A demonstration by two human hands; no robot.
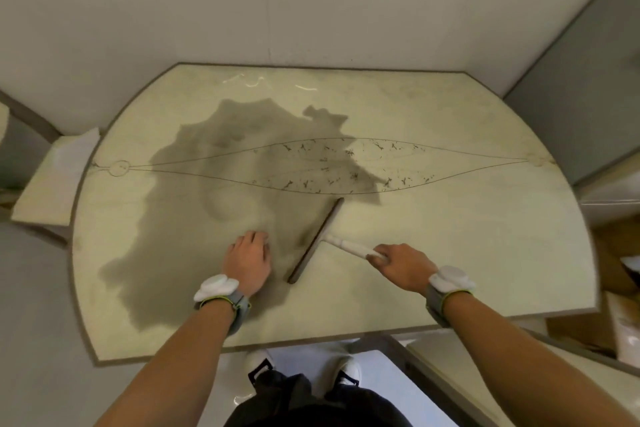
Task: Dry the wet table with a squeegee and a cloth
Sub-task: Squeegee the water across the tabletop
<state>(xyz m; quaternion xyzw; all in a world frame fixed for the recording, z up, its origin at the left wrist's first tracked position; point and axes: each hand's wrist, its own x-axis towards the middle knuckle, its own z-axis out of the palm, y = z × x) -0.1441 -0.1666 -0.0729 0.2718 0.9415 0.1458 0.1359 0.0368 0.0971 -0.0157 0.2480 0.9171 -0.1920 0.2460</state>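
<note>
My right hand (401,265) wrapped round the white handle of the dark-bladed squeegee (317,241), blade slanting on the pale beige round-ended table (457,246) at the near right edge of the dark wet patch (194,218), my left hand (247,262) palm-down just left, fingers close together.

Left hand (247,262) flat, right hand (403,265) curled.

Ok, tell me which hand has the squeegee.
The right hand: it grips the squeegee by the end of its white handle. The left hand rests on the table beside the squeegee and does not touch it.
</note>
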